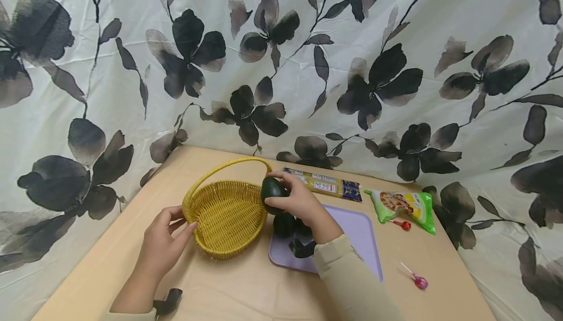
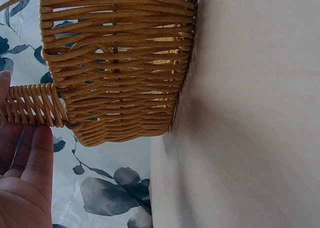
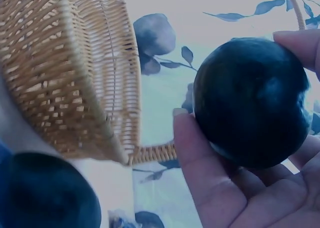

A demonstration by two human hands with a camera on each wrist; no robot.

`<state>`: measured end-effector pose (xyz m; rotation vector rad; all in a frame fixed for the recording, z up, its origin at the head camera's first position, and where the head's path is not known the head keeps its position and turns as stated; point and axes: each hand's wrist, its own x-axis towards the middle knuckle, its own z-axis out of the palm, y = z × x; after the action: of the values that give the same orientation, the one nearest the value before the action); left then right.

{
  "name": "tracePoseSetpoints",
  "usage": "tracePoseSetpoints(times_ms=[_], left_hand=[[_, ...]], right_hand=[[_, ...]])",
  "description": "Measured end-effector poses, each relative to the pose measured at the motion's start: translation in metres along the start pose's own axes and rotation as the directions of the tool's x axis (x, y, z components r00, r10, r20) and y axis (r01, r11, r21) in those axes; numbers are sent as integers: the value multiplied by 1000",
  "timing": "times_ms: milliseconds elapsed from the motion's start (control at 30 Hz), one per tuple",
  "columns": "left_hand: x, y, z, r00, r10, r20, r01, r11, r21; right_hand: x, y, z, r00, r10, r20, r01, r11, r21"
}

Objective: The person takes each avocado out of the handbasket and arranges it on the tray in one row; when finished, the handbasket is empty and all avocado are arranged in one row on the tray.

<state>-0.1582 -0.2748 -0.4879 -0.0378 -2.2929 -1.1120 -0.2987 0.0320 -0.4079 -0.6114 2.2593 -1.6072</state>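
Note:
A yellow woven basket (image 1: 229,216) with an arched handle stands on the table, its inside bare. My left hand (image 1: 162,245) pinches the base of the basket's handle (image 2: 32,105) between thumb and fingers at the left side. Above the basket's right rim, my right hand (image 1: 303,203) holds a dark green avocado (image 1: 272,195), thumb and fingers curled round it. In the right wrist view the avocado (image 3: 252,103) is apart from the basket wall (image 3: 45,78). Beneath that hand, more avocados (image 1: 283,225) lie on a lavender tray (image 1: 371,250), partly hidden by the hand and wrist.
Behind the tray lies a long clear packet (image 1: 325,184) with blue ends. To the right are a green snack bag (image 1: 402,206), a red lollipop (image 1: 405,225) and a pink lollipop (image 1: 420,281). Floral cloth (image 1: 308,91) hangs along the table's back and sides.

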Motion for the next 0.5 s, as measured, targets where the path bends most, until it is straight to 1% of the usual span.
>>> tracePoseSetpoints(times_ms=[233,367,500], left_hand=[[0,1,0,1000,-3,-4,3,1000,3],[0,2,1,1000,-4,-2,4,1000,5],[0,2,1,1000,1,-2,-1,1000,11]], right_hand=[[-11,6,-13,998,-32,-53,34,998,47],[-17,11,-19,998,-28,-53,34,992,120],[-22,15,-24,998,-24,-54,33,985,168]])
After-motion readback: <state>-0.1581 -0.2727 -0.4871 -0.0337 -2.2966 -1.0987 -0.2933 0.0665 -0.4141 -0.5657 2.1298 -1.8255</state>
